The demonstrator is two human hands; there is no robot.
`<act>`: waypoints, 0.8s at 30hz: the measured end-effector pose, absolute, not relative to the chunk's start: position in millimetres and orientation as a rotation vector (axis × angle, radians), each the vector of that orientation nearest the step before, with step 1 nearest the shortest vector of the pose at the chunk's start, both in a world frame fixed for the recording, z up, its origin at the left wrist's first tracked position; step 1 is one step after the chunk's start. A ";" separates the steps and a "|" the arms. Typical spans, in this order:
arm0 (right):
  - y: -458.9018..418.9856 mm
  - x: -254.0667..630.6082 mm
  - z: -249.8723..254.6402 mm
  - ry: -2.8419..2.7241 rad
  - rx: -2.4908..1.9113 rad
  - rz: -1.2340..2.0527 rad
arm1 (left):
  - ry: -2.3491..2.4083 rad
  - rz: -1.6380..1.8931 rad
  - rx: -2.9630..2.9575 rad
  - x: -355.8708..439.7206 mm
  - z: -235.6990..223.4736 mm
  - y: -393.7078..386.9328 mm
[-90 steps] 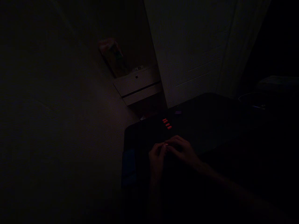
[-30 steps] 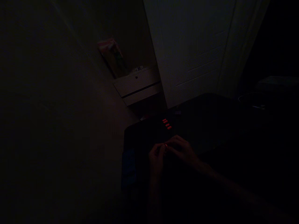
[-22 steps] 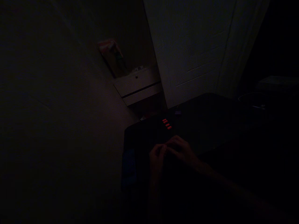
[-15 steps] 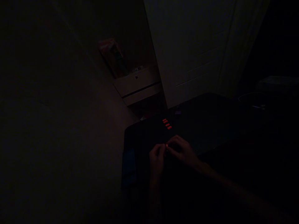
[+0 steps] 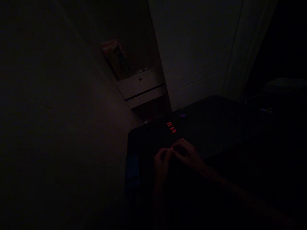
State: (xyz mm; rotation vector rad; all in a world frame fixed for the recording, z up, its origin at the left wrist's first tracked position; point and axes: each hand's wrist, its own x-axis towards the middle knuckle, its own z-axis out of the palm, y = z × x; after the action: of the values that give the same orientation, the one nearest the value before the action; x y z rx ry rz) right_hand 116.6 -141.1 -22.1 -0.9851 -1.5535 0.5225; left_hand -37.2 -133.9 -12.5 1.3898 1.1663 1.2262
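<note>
In very dim light my left hand (image 5: 162, 159) and my right hand (image 5: 187, 153) meet over the dark table (image 5: 148, 140). Their fingertips are pinched together around a small red-orange piece (image 5: 172, 149). Most of that piece is covered by the fingers, and its kind cannot be made out. Just beyond my hands lie several small red-orange glowing pieces (image 5: 172, 128), short and rounded, set in a slanting row on the table top.
A bluish flat rectangular object (image 5: 132, 172) lies at the table's left edge. A small purple item (image 5: 183, 115) is near the back edge. Behind stand a drawer unit (image 5: 144, 84) and a pale panel (image 5: 196, 57). A thin pale cable (image 5: 249, 99) curves at the right.
Both hands stay pinched at nearly the same spot, with my left hand shifted very slightly right. Less of the held red-orange piece shows between the fingers. The row of pieces has not moved.
</note>
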 end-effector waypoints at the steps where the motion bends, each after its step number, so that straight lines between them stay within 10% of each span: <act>1: -141.4 116.7 -21.3 -1.557 -0.978 0.527 | 1.170 1.221 1.389 -37.2 -12.0 -134.0; 24: -140.4 117.5 -22.6 -1.513 -1.019 0.535 | 1.149 1.261 1.354 -35.8 -11.8 -133.8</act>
State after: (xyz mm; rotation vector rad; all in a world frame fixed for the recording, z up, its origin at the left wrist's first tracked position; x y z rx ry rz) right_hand 117.5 -140.4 -22.6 -1.0192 -1.5135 0.5354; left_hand -35.8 -133.8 -11.8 1.3538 1.1493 1.2607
